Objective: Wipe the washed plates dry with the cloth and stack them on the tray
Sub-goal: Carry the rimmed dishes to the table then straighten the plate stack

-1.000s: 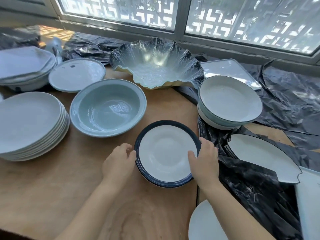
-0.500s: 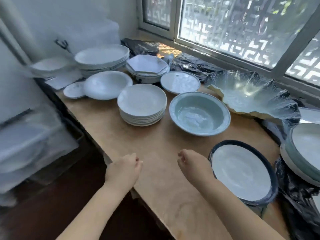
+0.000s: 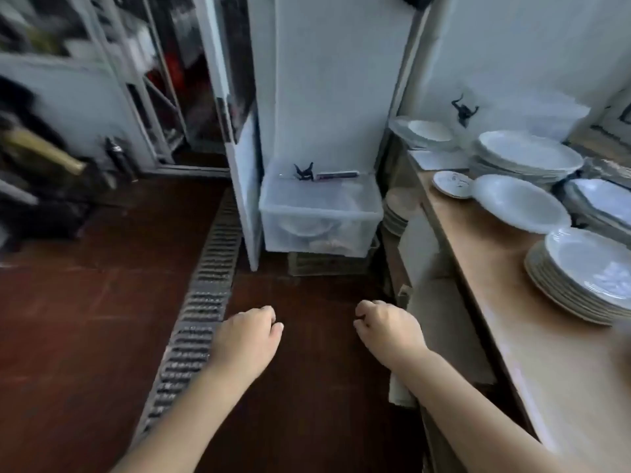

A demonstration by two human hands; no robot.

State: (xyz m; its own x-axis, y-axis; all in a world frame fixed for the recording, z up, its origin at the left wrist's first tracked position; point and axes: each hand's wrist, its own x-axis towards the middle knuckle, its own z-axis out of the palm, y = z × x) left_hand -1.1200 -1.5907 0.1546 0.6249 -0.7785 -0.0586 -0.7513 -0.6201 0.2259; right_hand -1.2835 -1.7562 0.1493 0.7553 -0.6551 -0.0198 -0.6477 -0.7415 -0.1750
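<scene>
Both hands (image 3: 246,339) (image 3: 389,331) now off counter, plates (image 3: 580,268) rightward

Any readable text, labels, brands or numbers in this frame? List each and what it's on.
None can be read.
Small white saucer on the wooden counter: dark marks on its face, too small and blurred to tell if they are text.
Narrow purple-and-dark strip on the lid of the clear plastic storage box: blurred, no legible print.
Stacked white plates: plain, no markings visible.
</scene>
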